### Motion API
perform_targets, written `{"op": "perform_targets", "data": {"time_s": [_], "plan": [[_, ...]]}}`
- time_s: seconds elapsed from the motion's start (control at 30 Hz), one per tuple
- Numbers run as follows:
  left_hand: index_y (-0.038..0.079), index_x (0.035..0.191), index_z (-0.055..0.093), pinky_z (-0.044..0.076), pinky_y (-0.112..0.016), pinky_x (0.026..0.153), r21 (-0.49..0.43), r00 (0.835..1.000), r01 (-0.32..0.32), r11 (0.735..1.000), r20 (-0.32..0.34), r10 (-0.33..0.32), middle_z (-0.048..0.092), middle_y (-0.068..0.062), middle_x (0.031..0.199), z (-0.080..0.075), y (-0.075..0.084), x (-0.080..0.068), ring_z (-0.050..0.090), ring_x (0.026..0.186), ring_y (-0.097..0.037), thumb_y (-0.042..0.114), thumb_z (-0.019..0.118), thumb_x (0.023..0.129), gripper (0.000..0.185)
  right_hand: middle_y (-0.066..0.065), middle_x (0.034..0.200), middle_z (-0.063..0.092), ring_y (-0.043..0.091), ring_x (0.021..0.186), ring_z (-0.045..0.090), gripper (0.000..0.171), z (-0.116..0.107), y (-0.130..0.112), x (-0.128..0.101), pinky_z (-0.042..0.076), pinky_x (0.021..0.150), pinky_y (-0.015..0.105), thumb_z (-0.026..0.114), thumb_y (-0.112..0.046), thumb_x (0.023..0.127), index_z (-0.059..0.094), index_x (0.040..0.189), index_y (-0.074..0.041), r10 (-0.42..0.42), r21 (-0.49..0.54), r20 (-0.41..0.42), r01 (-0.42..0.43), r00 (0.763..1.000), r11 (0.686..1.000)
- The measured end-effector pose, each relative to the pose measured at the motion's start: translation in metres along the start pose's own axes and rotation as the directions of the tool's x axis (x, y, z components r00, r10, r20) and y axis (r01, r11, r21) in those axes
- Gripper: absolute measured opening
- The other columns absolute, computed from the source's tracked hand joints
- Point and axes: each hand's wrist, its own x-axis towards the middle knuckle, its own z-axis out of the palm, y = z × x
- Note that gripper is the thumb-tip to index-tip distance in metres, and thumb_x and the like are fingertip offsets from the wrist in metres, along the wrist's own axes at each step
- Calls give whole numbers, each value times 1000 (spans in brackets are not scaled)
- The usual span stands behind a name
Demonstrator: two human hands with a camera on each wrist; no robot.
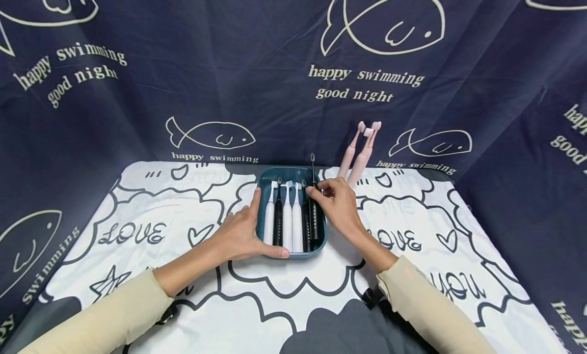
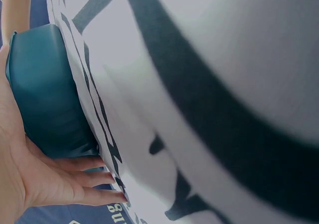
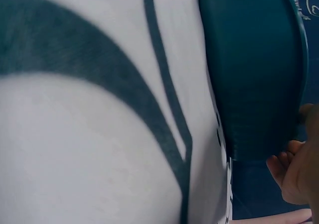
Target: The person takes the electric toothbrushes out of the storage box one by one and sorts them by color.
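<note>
A dark teal box [image 1: 323, 242] stands on the table in the head view, with white electric toothbrushes [image 1: 297, 226] and black ones [image 1: 277, 221] lying side by side in it, heads away from me. My left hand [image 1: 243, 232] spans the box's near-left corner, straight fingers along the left wall and thumb on the front rim. The left wrist view shows those fingers [image 2: 84, 176] stretched out beside the box. At the right side, my right hand [image 1: 338, 198] pinches a black electric toothbrush [image 1: 314, 216], its head standing above the back rim.
Several pink electric toothbrushes [image 1: 359, 163] stand heads up behind my right hand, near the back of the table. A white cloth [image 1: 151, 211] with black drawings covers the table. Dark blue fabric [image 1: 275, 63] printed with fish hangs behind and at both sides.
</note>
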Motion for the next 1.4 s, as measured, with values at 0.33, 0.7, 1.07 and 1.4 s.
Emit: {"op": "perform_targets", "data": {"time_s": [0.33, 0.7, 1.07, 1.4], "plan": [[11, 182, -8, 45, -69, 125, 14, 1000, -2, 1000, -4, 2, 66, -34, 150, 0, 1, 1, 68, 138, -44, 102, 83, 59, 178, 11, 109, 83, 20, 96, 73, 35, -15, 0, 2, 56, 89, 32, 87, -42, 100, 85, 118, -11, 87, 110, 24, -89, 996, 990], [10, 182, -7, 43, -71, 125, 15, 1000, -5, 1000, -3, 5, 66, -35, 150, 0, 1, 2, 68, 138, -46, 100, 85, 60, 177, 16, 115, 85, 36, 103, 82, 38, -28, -2, 5, 61, 93, 32, 82, -37, 105, 82, 126, -5, 119, 218, 125, -144, 985, 965], [10, 182, -8, 42, -71, 126, 23, 1000, 4, 1000, 9, -5, 64, -36, 152, 0, 1, 1, 67, 140, -47, 99, 85, 61, 177, 3, 105, 79, 9, 93, 76, 35, -36, -7, 4, 67, 96, 39, 83, -28, 105, 78, 125, 1, 115, 347, 181, -173, 977, 922], [12, 182, -8, 40, -71, 128, 15, 1000, 4, 1000, 5, -4, 64, -35, 153, 0, 0, 0, 67, 140, -46, 101, 84, 59, 178, -9, 98, 74, 5, 92, 76, 33, -43, -8, 2, 67, 97, 31, 80, -17, 105, 74, 127, 6, 119, 477, 159, -182, 980, 860]]}}
